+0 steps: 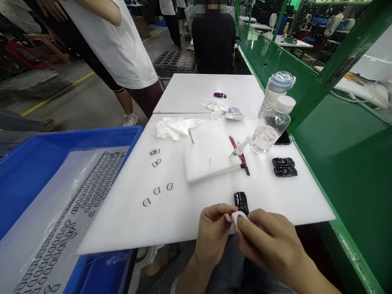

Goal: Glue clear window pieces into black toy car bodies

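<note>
- Left hand (212, 232) and right hand (269, 241) closed, pinching a white cotton wad (236, 218) between them
- Wad looks light, soft; pinch anywhere
- Glossy black piece (241, 203), just far of the hands, looks stiff, slippery; grip its sides

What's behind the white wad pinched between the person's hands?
A glossy black moulded piece lies there on the white foam sheet, just past the white wad held by the left hand and right hand. Its near end is hidden by the wad.

Left hand (212, 233) and right hand (269, 241), fingers (228, 217) pinched together
</note>
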`<state>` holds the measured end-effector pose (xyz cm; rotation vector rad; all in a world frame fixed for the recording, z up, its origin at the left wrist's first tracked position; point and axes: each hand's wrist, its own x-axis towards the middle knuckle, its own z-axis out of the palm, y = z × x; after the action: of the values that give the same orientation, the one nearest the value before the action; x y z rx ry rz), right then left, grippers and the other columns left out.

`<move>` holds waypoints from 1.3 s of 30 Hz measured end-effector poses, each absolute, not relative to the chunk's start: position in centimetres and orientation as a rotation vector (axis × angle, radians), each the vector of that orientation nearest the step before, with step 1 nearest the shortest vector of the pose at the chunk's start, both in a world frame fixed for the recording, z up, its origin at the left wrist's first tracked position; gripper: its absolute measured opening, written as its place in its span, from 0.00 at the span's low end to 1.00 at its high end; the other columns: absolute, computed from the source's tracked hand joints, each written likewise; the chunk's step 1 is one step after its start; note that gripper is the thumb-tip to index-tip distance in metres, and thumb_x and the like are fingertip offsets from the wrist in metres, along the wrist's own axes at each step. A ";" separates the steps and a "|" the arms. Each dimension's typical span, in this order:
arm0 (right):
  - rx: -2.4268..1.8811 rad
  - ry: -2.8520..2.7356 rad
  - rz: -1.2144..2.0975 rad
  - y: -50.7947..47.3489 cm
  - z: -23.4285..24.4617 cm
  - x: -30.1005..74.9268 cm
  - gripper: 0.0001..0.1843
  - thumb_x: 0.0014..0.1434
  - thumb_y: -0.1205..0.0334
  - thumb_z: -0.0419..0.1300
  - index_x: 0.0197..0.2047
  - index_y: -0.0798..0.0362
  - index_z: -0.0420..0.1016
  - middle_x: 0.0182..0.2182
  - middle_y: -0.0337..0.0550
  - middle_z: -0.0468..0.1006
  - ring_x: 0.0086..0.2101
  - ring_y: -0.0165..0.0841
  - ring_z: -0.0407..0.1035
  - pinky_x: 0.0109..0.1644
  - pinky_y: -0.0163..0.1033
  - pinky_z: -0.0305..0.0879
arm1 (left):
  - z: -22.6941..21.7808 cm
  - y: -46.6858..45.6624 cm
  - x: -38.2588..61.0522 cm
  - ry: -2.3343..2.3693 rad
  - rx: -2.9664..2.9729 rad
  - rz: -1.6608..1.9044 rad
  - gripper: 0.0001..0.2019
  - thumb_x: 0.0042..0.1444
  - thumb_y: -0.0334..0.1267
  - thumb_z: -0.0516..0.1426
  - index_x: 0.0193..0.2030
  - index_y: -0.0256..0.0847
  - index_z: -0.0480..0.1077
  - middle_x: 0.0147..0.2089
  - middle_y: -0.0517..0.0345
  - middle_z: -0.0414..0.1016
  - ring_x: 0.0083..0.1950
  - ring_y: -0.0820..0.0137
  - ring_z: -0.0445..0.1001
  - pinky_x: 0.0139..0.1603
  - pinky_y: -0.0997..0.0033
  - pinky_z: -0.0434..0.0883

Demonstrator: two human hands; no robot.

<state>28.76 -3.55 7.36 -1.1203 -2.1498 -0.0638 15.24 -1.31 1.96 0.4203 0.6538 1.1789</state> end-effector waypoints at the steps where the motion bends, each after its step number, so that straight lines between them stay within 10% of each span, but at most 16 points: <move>1: -1.153 -2.175 -0.048 -3.8 7.7 29.4 0.08 0.65 0.67 0.55 0.41 0.57 0.75 0.24 0.40 0.71 0.21 0.26 0.62 0.23 0.33 0.59 | 2.0 -1.3 15.3 0.663 0.439 1.190 0.12 0.35 0.43 0.73 0.26 0.42 0.81 0.26 0.56 0.81 0.28 0.76 0.76 0.32 0.82 0.74; 8: -1.382 -1.829 0.306 -5.1 6.7 33.9 0.07 0.62 0.69 0.60 0.41 0.50 0.77 0.27 0.40 0.73 0.23 0.27 0.65 0.23 0.34 0.59 | 2.6 -1.6 14.8 0.722 0.674 1.206 0.13 0.38 0.48 0.72 0.28 0.43 0.81 0.24 0.55 0.80 0.25 0.74 0.75 0.29 0.77 0.75; 19: -1.519 -1.659 0.510 -4.7 2.6 32.3 0.06 0.62 0.63 0.60 0.36 0.53 0.78 0.25 0.38 0.72 0.24 0.26 0.65 0.26 0.32 0.60 | 0.7 -2.6 14.4 1.103 2.181 1.415 0.16 0.51 0.25 0.64 0.46 0.44 0.76 0.37 0.57 0.81 0.38 0.68 0.77 0.41 0.69 0.76; 39: -1.611 -1.714 0.678 -4.3 2.9 31.8 0.07 0.62 0.61 0.59 0.34 0.53 0.76 0.26 0.39 0.72 0.24 0.28 0.65 0.26 0.33 0.55 | 0.9 -2.2 14.2 1.308 2.031 1.106 0.13 0.57 0.32 0.60 0.49 0.44 0.76 0.54 0.53 0.77 0.51 0.63 0.78 0.53 0.63 0.75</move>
<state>31.81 -4.31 2.88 -1.6114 -1.7140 0.6777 14.21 -2.17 0.86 2.0305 1.3081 1.1061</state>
